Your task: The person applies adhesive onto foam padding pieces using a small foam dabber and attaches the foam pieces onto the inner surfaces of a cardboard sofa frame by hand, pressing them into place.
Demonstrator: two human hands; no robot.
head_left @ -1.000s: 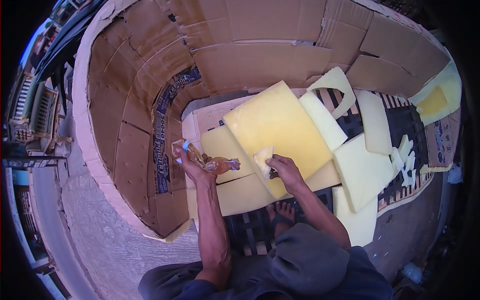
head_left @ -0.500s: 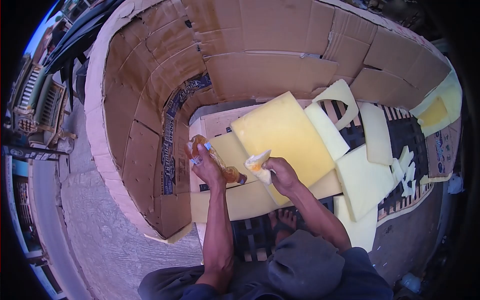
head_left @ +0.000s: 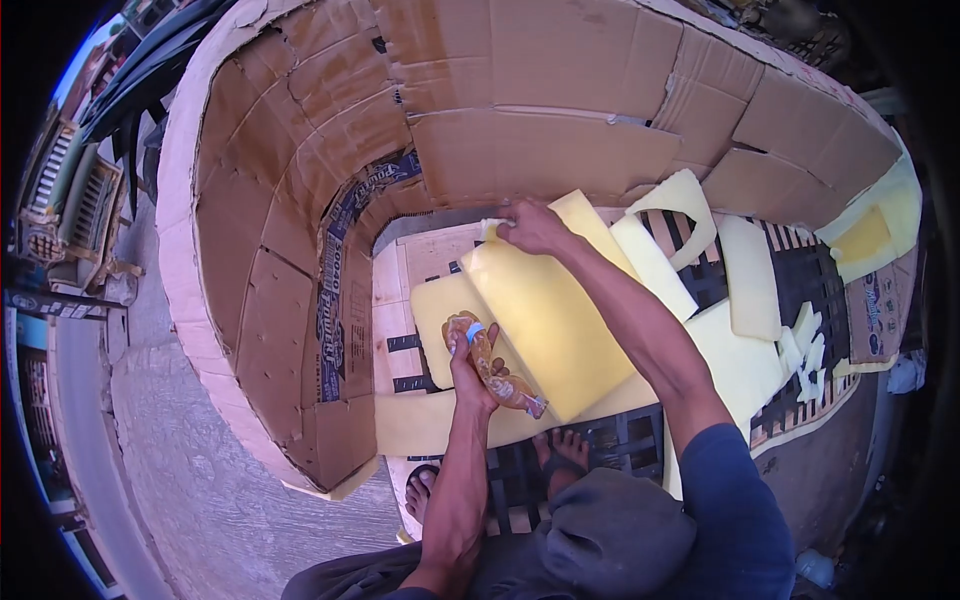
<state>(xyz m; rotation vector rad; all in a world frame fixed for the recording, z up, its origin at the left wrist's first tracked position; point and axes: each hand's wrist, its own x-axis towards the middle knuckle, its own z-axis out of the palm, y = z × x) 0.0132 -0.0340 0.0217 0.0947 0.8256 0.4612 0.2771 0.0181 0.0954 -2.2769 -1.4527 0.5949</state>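
My left hand grips a squashed clear plastic bottle with amber contents and a light blue band. The bottle lies slanted across my palm, over the near left edge of a large yellow foam sheet. My right hand is stretched out to the far left part of that sheet, pinching a small pale foam scrap. A smaller foam piece lies to the left, partly beneath the sheet. Underneath, a long foam strip runs along the front.
A curved cardboard-lined frame walls the far and left sides. Black webbing spans the base. Cut foam pieces and thin scraps lie to the right. My feet stand at the front.
My right hand has moved away from me to the sheet's far side with the foam scrap. My left hand has come nearer and to the right, still holding the bottle.
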